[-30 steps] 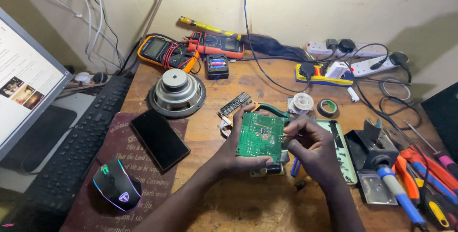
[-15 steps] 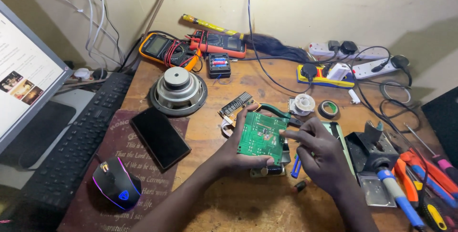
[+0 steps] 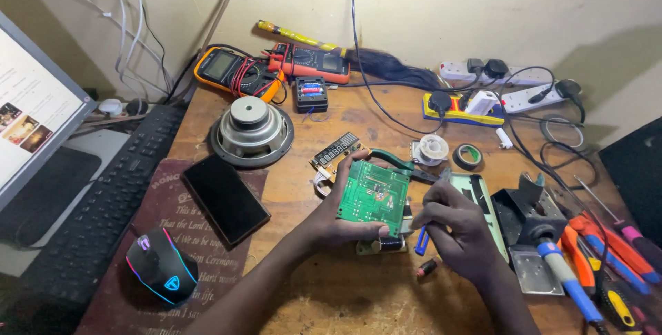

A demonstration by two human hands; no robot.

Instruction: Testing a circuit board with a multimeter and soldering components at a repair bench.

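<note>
While the left hand (image 3: pixel 338 228) is still gripping the green circuit board (image 3: pixel 374 197) by its lower edge, thumb and fingers pinching it upright above the wooden bench (image 3: pixel 331 287), the right hand (image 3: pixel 458 228) is sitting lower than half a second ago, its curled fingers pressed together at the board's lower right corner.

Board: flat, rectangular, matte green, solder side facing the camera, dark cylindrical component hanging beneath.
Small dark cylinder (image 3: pixel 427 267): lying loose on the wood just below the right hand.
Blue-handled tool (image 3: pixel 421 240): lying partly under the right hand; whether the fingers are touching it cannot be told.
Round speaker (image 3: pixel 252 130): metallic grey cone, lying face down, well left of the board.
Black phone (image 3: pixel 225 198): glossy slab resting on a dark red mat (image 3: pixel 172 252).
Mouse (image 3: pixel 161 274): black, glowing edges, sitting on the same mat.
Solder spool (image 3: pixel 432 149) and tape roll (image 3: pixel 469 156): lying beyond the board.
Soldering iron (image 3: pixel 562 273): blue grip, lying to the right.
</note>
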